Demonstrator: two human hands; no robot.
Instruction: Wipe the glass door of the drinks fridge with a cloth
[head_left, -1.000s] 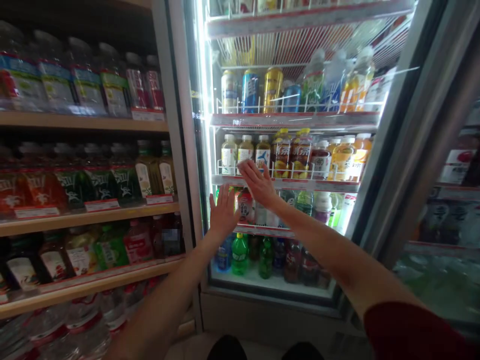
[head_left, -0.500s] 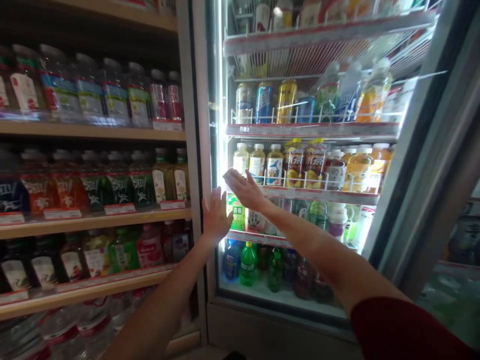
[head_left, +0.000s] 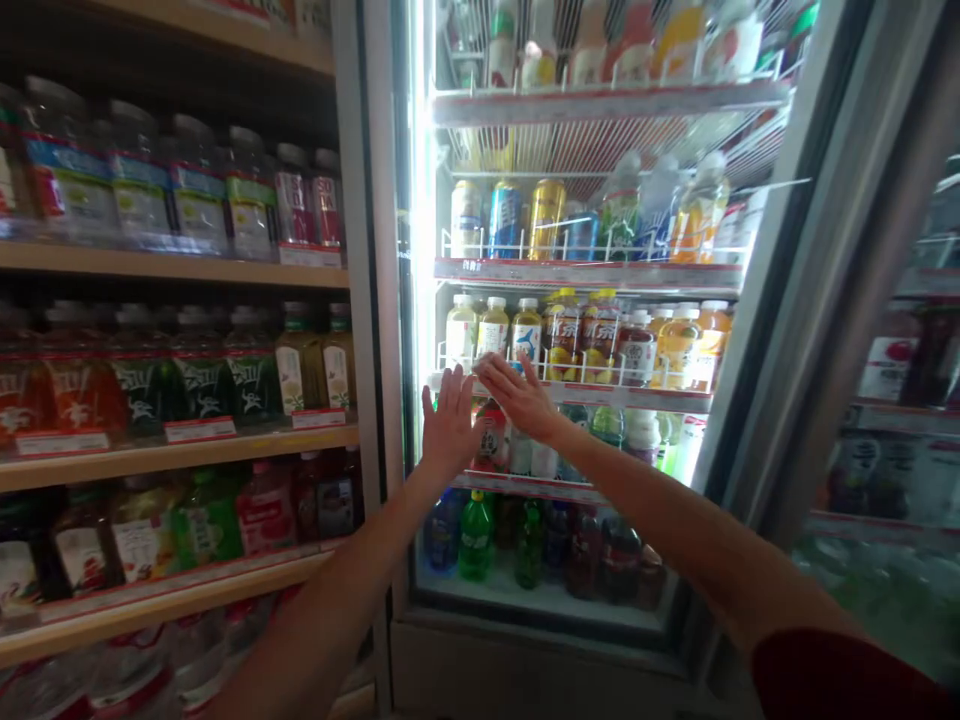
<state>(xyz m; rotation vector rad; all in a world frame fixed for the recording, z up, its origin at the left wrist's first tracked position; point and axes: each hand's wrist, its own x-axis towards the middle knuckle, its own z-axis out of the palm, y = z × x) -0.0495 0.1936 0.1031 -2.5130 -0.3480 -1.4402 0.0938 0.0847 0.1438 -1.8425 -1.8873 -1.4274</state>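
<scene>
Both my hands reach toward an open drinks fridge (head_left: 420, 300). My left hand (head_left: 448, 425) is raised palm forward with fingers stretched out, in front of the third shelf's bottles near the fridge's left edge. My right hand (head_left: 517, 395) is open too, fingers extended leftward, just below the wire rail (head_left: 600, 375) of the shelf with pale yellow bottles (head_left: 493, 328). Neither hand holds anything. A red-labelled bottle (head_left: 491, 437) shows between the two hands.
The open glass fridge door (head_left: 840, 300) stands at the right. Wooden shelves (head_left: 172, 450) full of bottled drinks run along the left. Cans (head_left: 506, 215) and bottles fill the fridge's upper shelves; green and dark bottles (head_left: 476, 525) stand on the bottom one.
My left hand moved up and right, closer to my right hand. My right hand shifted slightly right. The view tilted up a little.
</scene>
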